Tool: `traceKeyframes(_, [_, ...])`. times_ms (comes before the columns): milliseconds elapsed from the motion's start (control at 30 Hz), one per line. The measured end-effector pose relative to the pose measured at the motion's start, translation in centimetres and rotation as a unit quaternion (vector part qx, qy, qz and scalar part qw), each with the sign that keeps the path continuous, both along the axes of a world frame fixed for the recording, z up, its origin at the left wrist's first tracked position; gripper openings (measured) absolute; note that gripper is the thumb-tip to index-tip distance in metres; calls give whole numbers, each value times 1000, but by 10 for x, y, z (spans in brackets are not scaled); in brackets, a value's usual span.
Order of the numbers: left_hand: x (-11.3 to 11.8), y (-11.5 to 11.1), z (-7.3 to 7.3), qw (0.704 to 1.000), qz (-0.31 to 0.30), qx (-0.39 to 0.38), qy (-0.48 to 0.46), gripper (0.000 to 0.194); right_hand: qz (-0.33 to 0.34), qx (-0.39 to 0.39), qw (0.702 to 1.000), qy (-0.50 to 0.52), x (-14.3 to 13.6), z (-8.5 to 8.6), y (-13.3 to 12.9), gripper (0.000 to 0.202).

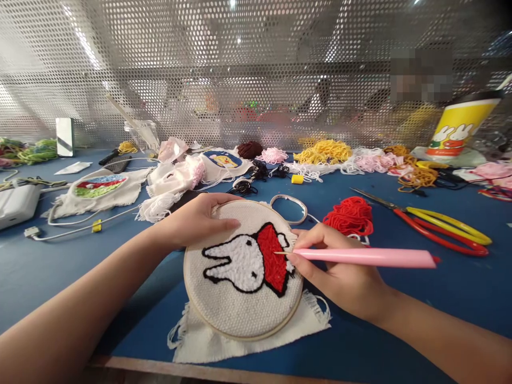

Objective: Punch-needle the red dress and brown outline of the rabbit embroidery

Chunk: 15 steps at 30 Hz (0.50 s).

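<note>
An embroidery hoop (244, 337) with cream cloth stretched in it is tilted up at the table's front edge. On the cloth is a rabbit figure (242, 261), lying sideways, with a white head, a red body and black outlines. My left hand (212, 218) grips the hoop's upper left rim, thumb on the cloth, other fingers hidden behind. In my right hand (336, 272) is a pink punch needle (368, 257), held level like a pen. Its metal tip meets the red stitching. Red yarn (349, 216) lies just beyond my right hand.
Red-and-yellow-handled scissors (444, 221) lie at the right, blades pointing left. Yellow yarn (324, 153) and other skeins line the back. Another stitched piece (100, 186) and a white charger (18, 205) with cables sit left. A yellow cup (462, 125) stands back right before the perforated metal panel (248, 69).
</note>
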<state>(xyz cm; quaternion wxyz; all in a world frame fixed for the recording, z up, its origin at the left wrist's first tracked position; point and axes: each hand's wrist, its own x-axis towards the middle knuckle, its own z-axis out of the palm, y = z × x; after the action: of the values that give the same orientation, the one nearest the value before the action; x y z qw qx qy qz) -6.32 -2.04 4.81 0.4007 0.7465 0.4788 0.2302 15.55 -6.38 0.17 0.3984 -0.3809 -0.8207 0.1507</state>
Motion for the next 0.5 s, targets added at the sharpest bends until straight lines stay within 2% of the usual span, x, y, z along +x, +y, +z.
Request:
traceKeyframes(300, [2, -1, 2, 1000, 14, 9, 15, 38, 16, 24, 999, -29, -2, 4, 0, 10])
traceKeyframes(500, [3, -1, 2, 1000, 12, -4, 13, 38, 12, -13, 1000, 20, 1, 2, 1, 10])
